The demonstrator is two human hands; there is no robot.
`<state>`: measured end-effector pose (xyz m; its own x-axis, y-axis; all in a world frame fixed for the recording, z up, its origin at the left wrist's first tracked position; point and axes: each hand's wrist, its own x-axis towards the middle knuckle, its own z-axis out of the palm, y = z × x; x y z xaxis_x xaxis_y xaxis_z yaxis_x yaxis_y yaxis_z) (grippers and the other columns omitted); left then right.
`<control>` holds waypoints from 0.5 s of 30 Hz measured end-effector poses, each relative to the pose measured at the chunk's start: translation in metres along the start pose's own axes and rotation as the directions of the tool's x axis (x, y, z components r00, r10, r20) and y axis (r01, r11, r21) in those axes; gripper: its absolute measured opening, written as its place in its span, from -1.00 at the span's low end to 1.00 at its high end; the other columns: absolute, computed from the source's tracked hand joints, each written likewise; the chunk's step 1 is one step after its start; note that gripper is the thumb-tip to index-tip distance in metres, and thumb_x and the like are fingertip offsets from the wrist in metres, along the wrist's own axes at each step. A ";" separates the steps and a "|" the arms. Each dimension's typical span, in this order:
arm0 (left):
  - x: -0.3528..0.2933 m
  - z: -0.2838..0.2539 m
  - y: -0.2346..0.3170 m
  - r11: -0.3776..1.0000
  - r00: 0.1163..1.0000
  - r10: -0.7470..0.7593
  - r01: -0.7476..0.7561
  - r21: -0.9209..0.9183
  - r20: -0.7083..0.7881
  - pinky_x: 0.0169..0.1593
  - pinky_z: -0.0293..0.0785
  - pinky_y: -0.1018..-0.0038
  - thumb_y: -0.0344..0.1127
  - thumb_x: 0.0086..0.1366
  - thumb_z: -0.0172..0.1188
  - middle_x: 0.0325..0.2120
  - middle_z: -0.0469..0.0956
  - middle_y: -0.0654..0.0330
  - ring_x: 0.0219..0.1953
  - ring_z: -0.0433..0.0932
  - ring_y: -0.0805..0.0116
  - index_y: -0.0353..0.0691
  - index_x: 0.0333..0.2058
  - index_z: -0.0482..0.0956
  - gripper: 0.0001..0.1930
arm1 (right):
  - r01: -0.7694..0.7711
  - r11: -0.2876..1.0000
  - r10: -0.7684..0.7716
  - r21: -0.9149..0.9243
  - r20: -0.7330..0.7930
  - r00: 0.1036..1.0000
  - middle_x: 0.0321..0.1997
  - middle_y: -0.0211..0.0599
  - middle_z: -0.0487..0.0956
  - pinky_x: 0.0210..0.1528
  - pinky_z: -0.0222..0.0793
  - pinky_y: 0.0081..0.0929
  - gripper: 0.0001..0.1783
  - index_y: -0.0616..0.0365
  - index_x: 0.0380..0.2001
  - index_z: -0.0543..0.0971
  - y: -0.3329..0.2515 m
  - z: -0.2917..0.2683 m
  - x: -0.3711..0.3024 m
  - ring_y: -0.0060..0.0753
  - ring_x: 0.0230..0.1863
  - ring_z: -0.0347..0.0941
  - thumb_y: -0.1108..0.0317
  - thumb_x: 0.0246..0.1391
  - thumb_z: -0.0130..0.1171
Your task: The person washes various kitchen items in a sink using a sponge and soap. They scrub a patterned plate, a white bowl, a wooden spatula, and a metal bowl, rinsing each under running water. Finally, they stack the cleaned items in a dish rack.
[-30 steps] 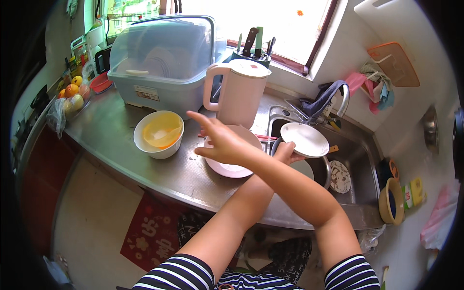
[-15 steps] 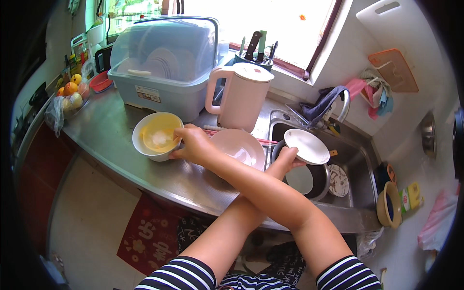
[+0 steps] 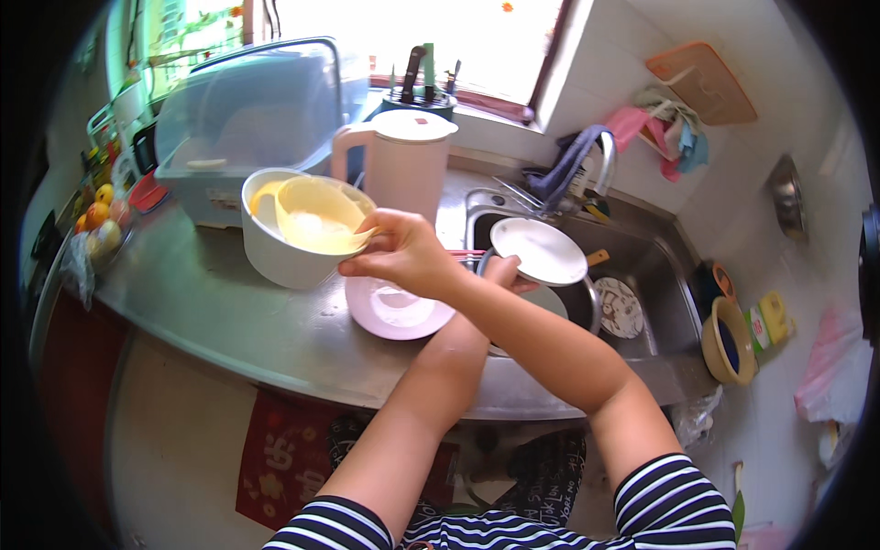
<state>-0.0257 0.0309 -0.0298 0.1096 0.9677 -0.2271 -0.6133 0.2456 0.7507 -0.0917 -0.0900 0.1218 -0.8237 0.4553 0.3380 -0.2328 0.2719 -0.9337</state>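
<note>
My forearms cross, the right one over the left. My right hand (image 3: 401,251), reaching to the left, grips the rim of a deep white bowl (image 3: 284,263) above the counter. Inside that bowl a yellow bowl-like vessel (image 3: 316,215) lies tilted, with something pale in it. My left hand (image 3: 504,274), partly hidden behind the right forearm, holds a shallow white bowl (image 3: 541,251) tilted over the sink's near left side. A pale pink bowl (image 3: 399,307) sits on the counter between my hands. Below the shallow bowl, a pot (image 3: 591,316) shows partly in the sink.
Behind the bowls stand a pink kettle (image 3: 408,170), a blue lidded dish box (image 3: 197,188) and a knife block (image 3: 417,103). The steel sink (image 3: 655,247) holds a patterned plate (image 3: 619,308) beneath a cloth-draped faucet (image 3: 605,170). Fruit (image 3: 96,215) lies at far left; a beige basin (image 3: 729,341) at right.
My right hand has lifted the deep white bowl higher and to the right, toward the kettle. My left hand keeps hold of the shallow bowl over the sink. The view has shifted.
</note>
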 end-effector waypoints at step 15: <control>-0.006 0.018 0.007 0.976 0.965 0.213 -0.216 -0.001 -0.155 -0.15 0.70 0.18 -0.39 0.32 -0.14 -0.08 0.47 -0.17 -0.09 0.57 0.00 -0.57 0.02 0.30 -0.61 | -0.442 0.880 0.267 -0.171 -0.592 0.760 -0.22 -0.24 0.65 -0.07 0.56 -0.50 -0.69 0.18 -0.30 0.47 -0.080 -0.259 -0.291 -0.48 -0.15 0.60 0.70 -0.10 0.31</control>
<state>-0.0163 0.0276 -0.0117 -0.1460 0.9770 -0.1553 -0.6229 0.0312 0.7817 0.3007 -0.0252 0.1287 -0.3826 0.9207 0.0773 0.2477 0.1828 -0.9514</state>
